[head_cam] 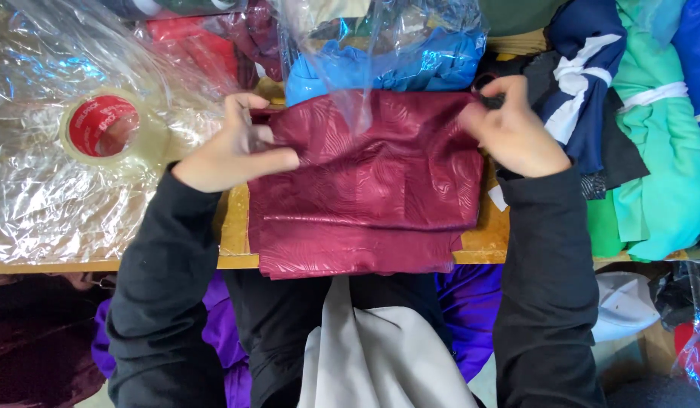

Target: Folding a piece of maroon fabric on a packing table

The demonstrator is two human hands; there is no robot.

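A folded maroon cloth (369,189) with a faint embossed swirl lies at the centre of the frame on the wooden desk (233,227), its lower edge hanging just over the desk's front edge. The person's left hand (236,147) sits at the cloth's upper left corner, the fingers (278,160) pinched together on the fabric edge. The right hand (512,128) is at the upper right corner, its fingers closed on that corner too, though exactly what else they pinch there is hard to make out. Both arms wear black sleeves (165,287).

A clear plastic bag (365,53) hangs over the top edge of the cloth, its mouth touching the fabric, and behind it lies a shiny blue garment (410,64). In the upper left of the frame a roll of clear tape with a red core (102,127) rests on crumpled transparent film (55,196). At the right of the frame, folded clothes are stacked side by side: a navy one with white stripes (580,75) and a turquoise green one (656,151). Purple fabric (471,302) shows below the desk edge.
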